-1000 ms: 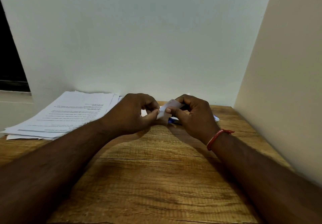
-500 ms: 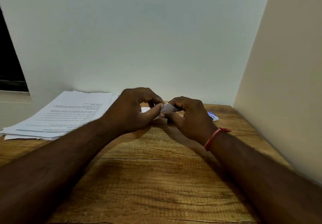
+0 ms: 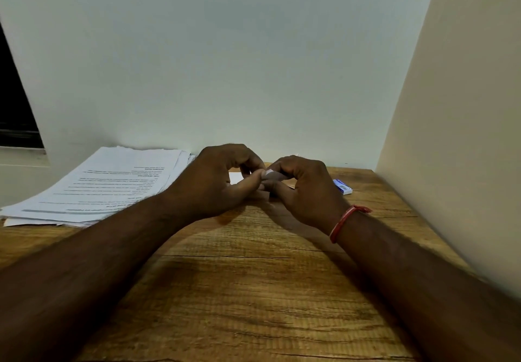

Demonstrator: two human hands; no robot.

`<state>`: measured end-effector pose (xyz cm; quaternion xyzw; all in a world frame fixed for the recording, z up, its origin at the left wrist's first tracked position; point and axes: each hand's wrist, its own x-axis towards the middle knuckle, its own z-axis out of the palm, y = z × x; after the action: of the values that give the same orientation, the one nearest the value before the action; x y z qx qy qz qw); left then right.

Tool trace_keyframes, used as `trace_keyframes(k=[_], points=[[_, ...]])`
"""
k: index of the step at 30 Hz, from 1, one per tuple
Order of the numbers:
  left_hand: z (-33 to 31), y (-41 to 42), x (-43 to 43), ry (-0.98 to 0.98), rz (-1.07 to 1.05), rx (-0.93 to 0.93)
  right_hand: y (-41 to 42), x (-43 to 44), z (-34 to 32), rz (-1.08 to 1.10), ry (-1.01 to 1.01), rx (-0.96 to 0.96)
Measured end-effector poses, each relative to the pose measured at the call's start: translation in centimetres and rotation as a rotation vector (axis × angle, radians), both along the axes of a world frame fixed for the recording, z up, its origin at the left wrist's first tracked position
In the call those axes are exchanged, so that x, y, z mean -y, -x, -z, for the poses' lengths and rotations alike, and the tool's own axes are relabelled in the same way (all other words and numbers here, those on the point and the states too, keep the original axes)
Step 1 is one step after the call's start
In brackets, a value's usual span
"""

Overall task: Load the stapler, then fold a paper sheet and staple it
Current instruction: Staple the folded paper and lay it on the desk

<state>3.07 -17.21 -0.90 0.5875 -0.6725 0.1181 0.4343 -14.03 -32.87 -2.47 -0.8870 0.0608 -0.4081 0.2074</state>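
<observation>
White folded paper (image 3: 273,176), pinched by left hand (image 3: 214,184), right hand (image 3: 306,189)

- Printed lines are seen on the top sheet of the paper stack (image 3: 112,184), upside down and too blurred to be read.
- Markings on the small blue-and-white box (image 3: 342,187) cannot be made out.

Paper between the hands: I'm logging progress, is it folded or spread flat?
Looks folded: only a small wad of paper shows, pinched between the left hand and right hand.
</observation>
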Motion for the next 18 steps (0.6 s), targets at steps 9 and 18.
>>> trace_keyframes(k=[9,18], points=[[0.2,-0.4,-0.2,-0.068,0.019,-0.146,-0.3,0.6,0.2,-0.01,-0.261,0.065],[0.9,-3.0,0.2,-0.103,-0.164,-0.246,-0.3,1.8,0.0,0.049,-0.643,0.241]])
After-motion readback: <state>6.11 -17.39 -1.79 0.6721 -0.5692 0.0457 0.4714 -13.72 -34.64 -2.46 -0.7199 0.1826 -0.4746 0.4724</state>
